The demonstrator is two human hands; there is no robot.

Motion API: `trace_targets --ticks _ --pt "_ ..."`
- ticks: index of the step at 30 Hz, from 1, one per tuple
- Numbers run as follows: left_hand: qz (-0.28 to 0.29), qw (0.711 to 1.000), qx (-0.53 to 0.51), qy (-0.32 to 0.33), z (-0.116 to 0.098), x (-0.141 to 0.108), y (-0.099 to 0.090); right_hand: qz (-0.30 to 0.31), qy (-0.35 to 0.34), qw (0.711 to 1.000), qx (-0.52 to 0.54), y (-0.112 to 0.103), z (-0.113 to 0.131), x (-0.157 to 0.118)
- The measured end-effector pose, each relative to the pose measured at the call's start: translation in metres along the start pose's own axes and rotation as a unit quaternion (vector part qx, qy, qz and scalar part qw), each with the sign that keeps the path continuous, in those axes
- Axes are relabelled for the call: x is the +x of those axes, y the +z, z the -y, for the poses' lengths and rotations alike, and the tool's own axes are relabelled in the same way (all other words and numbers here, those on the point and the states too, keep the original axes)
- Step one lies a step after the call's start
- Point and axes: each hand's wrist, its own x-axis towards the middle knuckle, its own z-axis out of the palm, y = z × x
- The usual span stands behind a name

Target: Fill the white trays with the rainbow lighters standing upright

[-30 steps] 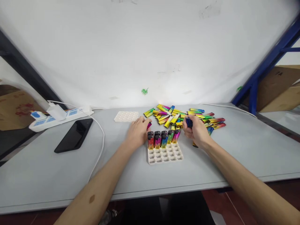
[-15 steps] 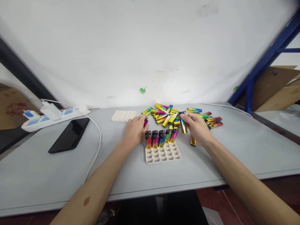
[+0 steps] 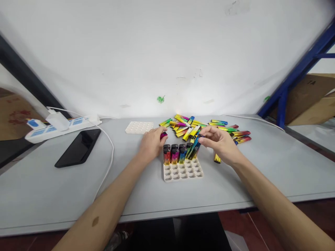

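My left hand (image 3: 151, 143) is closed around a magenta lighter (image 3: 163, 134), mostly hidden by the fingers, just left of the cream tray (image 3: 183, 177). Between the thumb and fingers of my right hand (image 3: 220, 143) is a blue metallic lighter (image 3: 194, 148). It tilts with its lower end down at the tray's back right, in front of other lighters; whether that end is in a hole cannot be seen. Several black-topped lighters (image 3: 175, 156) stand upright in the back rows. The front rows show bare holes.
Behind the tray lies a loose pile of shiny lighters (image 3: 187, 129). One gold lighter (image 3: 217, 158) lies right of the tray. A second cream tray (image 3: 139, 127) is at back left. Further left are a black phone (image 3: 77, 148), a white cable (image 3: 113, 153) and a power strip (image 3: 64, 129).
My right hand has brought the blue lighter left and down from the pile's edge to the tray, tilting it. My left hand stays nearly in place with the magenta lighter.
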Motion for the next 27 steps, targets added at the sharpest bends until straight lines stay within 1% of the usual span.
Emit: trace_targets --ticks 4,8,15,20,24,27 --pt "0.018 0.999 -0.041 -0.01 0.0026 0.0021 0.0019 0.004 -0.067 0.993 -0.098 0.0034 -0.0001 -0.0014" --pt "0.021 0.998 -0.064 -0.014 0.0044 0.0035 0.0021 0.029 -0.112 0.986 -0.12 0.0079 -0.0038 -0.0014" --pt "0.024 0.989 -0.141 -0.037 0.0017 0.002 -0.0002 0.057 -0.134 0.98 -0.133 0.0078 -0.0054 -0.0027" --pt "0.016 0.987 -0.151 -0.055 -0.0001 0.0007 -0.0011 0.069 -0.137 0.977 -0.15 0.0045 -0.002 -0.0042" --pt "0.014 0.985 -0.166 -0.032 -0.0013 0.0001 -0.0011 0.065 -0.148 0.972 -0.168 0.0032 -0.0009 -0.0041" --pt "0.017 0.983 -0.183 -0.016 -0.0027 -0.0005 -0.0002 0.076 -0.146 0.966 -0.199 0.0044 -0.0003 -0.0045"
